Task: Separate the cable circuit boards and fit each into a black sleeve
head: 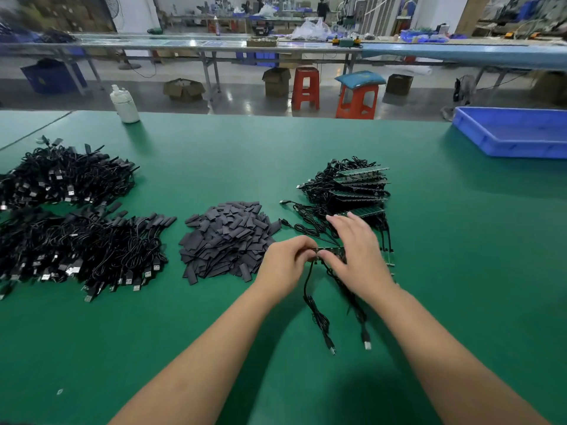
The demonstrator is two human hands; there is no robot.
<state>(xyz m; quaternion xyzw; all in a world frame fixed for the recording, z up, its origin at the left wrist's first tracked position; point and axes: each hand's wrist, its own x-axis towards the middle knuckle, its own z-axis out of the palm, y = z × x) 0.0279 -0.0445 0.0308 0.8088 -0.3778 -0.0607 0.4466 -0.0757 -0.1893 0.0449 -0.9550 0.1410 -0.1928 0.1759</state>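
Two hands work one panel of circuit boards [329, 253] near the middle of the green mat [214, 154], toward its right side. The left hand [287, 260] has its fingers curled, pinching the panel's left end. The right hand [357, 250] lies over the rest with fingers fairly straight and thumb pressed to the near edge. Only a short stretch of the panel shows between the hands.

Risks, as judged:
- Snapping off-line could crack a board if the bend is not taken at the score.
- The two cables [319, 317] hanging toward the near edge could tug a solder joint or snag.
- The stack behind could be knocked by the right hand's fingertips, which sit just beside it.

Counts, left to right:
- Sleeved cables: two heaps [76, 228] at the left edge, too many to count.
- Black sleeves [228, 240]: one loose pile, uncountable.
- Uncut panels [356, 188]: one stack behind the hands, roughly six visible.
- USB plugs on the hanging cables: two.
- Blue tray [515, 139]: one, far right corner.
- White bottle [125, 104]: one, far edge.
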